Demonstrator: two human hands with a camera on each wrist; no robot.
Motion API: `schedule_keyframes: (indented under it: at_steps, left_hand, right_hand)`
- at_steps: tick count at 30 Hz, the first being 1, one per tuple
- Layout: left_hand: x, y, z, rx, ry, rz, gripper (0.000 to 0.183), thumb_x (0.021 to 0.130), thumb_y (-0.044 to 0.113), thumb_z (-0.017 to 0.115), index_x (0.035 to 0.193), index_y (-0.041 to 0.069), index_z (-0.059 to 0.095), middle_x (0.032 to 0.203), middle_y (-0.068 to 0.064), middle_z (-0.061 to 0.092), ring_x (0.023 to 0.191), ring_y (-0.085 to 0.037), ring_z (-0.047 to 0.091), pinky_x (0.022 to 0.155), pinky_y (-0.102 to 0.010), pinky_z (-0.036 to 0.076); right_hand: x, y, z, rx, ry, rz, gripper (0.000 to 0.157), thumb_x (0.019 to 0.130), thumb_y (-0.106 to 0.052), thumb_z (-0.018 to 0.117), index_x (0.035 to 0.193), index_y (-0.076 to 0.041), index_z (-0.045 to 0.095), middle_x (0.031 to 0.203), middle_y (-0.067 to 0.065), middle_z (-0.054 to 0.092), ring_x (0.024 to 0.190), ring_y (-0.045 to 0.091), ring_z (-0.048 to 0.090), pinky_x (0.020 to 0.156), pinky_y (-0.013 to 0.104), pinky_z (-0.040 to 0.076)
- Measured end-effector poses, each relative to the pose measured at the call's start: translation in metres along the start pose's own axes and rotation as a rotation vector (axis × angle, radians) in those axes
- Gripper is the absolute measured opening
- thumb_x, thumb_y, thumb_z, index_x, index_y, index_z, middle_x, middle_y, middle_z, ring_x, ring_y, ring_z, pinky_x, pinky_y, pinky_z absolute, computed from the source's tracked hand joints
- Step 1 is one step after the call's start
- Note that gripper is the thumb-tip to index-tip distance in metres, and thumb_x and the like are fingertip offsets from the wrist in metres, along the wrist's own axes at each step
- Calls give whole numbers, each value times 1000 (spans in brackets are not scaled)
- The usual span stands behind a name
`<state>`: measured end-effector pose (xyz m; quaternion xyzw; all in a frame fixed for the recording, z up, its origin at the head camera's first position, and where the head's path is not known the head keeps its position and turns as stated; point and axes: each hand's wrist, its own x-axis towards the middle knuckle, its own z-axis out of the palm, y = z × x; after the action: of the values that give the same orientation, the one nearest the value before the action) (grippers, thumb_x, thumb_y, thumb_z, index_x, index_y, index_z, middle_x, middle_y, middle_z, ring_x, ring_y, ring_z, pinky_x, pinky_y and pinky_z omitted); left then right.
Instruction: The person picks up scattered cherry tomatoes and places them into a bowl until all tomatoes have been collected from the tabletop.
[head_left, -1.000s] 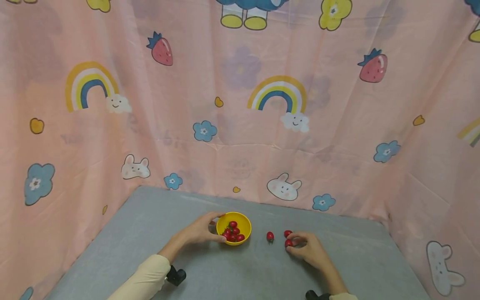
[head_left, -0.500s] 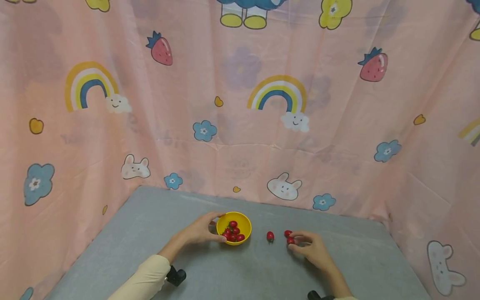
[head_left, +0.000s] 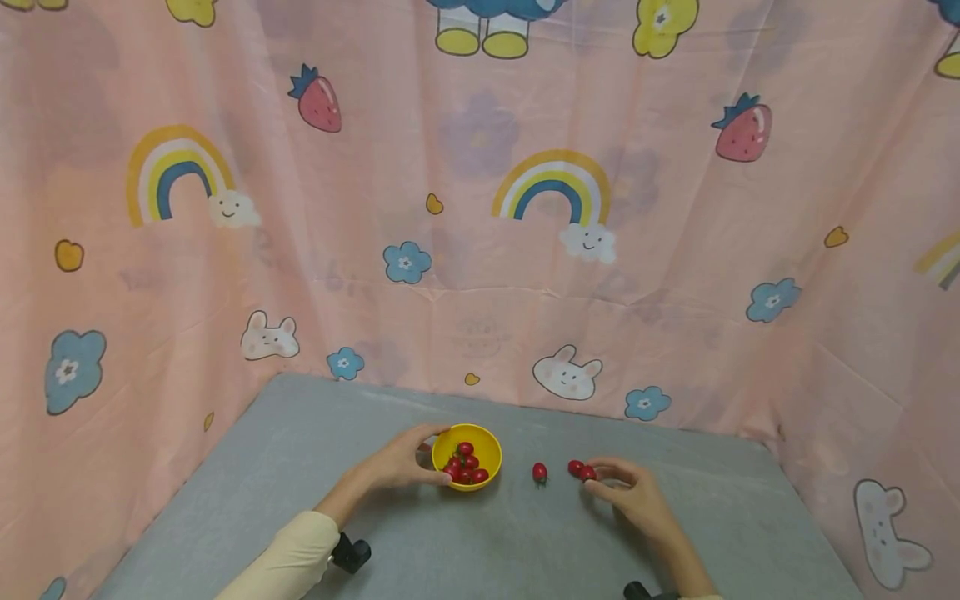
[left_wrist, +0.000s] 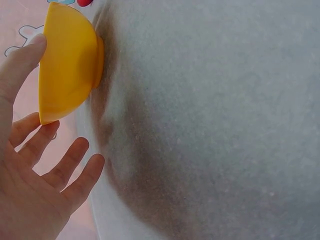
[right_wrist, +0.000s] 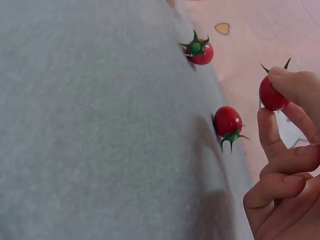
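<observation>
My left hand (head_left: 403, 460) grips the rim of a yellow bowl (head_left: 491, 448) between thumb and fingers. Several cherry tomatoes (head_left: 466, 448) lie inside the bowl. In the left wrist view the bowl (left_wrist: 70, 65) shows from the side, its contents hidden. On the right, my right hand (head_left: 639, 500) pinches a cherry tomato (right_wrist: 271, 94) between thumb and fingers; the right wrist view shows it raised off the table. Two other cherry tomatoes rest on the table, one (head_left: 540, 473) nearer the bowl and one (head_left: 575, 468) close to the right fingertips.
A grey table (head_left: 480, 550) spreads under both hands. Behind and beside it hangs a pink curtain (head_left: 480, 317) printed with rainbows, rabbits and flowers. A black wrist mount (head_left: 351, 552) sits on the left wrist, and another (head_left: 643, 590) on the right.
The right hand has shifted slightly right and away from the person, carrying the pinched cherry tomato. The left hand and the bowl stay where they were.
</observation>
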<state>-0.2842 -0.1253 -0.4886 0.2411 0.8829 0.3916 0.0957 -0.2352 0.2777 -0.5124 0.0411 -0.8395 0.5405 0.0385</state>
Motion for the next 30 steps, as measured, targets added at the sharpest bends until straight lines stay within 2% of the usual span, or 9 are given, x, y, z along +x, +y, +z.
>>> schedule_keyframes:
  at_steps: [6,14,19,30]
  left_hand:
    - [0,1,0,-5,7,6,81,85,33,85,151,7,47,148,-16,48,120,-35,56,98,-51,50]
    - [-2,2,0,-3,6,-7,80,85,32,85,150,7,47,147,-16,48,120,-35,55,97,-51,50]
    - [-3,2,0,-8,8,-15,80,84,32,85,150,8,47,147,-16,48,120,-36,55,97,-51,51]
    - [-3,3,-1,5,5,-7,80,84,33,85,150,8,47,148,-16,48,121,-35,55,97,-50,51]
  right_hand:
    - [5,-5,2,-13,8,20,36,86,-20,84,118,-6,73,117,8,70,109,24,61,84,31,53]
    - [11,-14,9,-14,-1,-22,41,85,-24,85,119,-5,73,112,5,71,107,21,63,85,31,52]
    - [13,-21,16,26,2,-59,36,85,-17,85,115,-3,74,106,7,73,102,21,65,81,28,54]
    - [18,-37,37,50,-15,-74,32,86,-16,84,115,-5,74,109,6,72,105,23,64,87,31,53]
